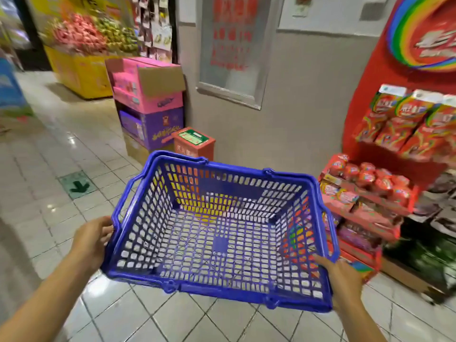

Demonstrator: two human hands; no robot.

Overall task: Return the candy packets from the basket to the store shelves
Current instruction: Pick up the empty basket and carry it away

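Being held out over the tiled floor (74,149) is a blue plastic basket (217,245), gripped at its two near corners: the left hand (92,239) is being closed around the rim at the left side, its fingers wrapped over the edge, while the right hand (341,277) is being pressed against the right near corner, fingers curled on the outer wall and thumb along the rim. Both folding handles are lying down on the rim. Nothing is being carried inside; only floor tiles are showing through the lattice bottom, so no candy packets are being seen in the basket. Packets of that kind are being displayed on the red shelf stand (365,77) just to the right, where red bags (397,124) are stacked on the upper tier and rounder red packs (370,177) are lined up on the tier below. Judged from this, the returning step is being finished, or is already finished, and the basket itself is what is being handled now. The next move is probably being limited to setting the empty basket down or carrying it off, with both grips kept firm so that it is not tipped; whether more packets are waiting elsewhere cannot be told.
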